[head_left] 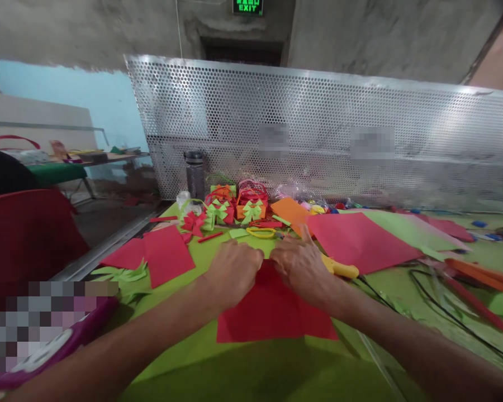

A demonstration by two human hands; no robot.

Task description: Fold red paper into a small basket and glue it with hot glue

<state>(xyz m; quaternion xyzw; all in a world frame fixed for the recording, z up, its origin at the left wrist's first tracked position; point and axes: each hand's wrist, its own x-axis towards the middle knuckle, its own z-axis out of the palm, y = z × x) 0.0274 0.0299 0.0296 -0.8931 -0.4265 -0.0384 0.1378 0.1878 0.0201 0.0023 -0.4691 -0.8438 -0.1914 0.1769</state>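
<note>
My left hand [235, 271] and my right hand [299, 271] are close together over the table, both closed on the far edge of a red felt-like sheet [264, 318]. The sheet hangs down toward me, and a seam or fold runs down its right part. Fingertips are partly hidden behind the knuckles. Just beyond the hands are scissors with yellow handles [260, 232]. Beside my right wrist, a yellow glue gun [341, 268] with a black cord is partly covered by the hand.
Small handled bags with green bows [251, 211] stand at the back near a dark bottle [195, 176]. Red sheets lie left [167, 254] and right [360, 240]. Green scraps [126, 276] and orange-handled scissors [482, 273] flank me. A perforated metal panel [318, 111] rises behind.
</note>
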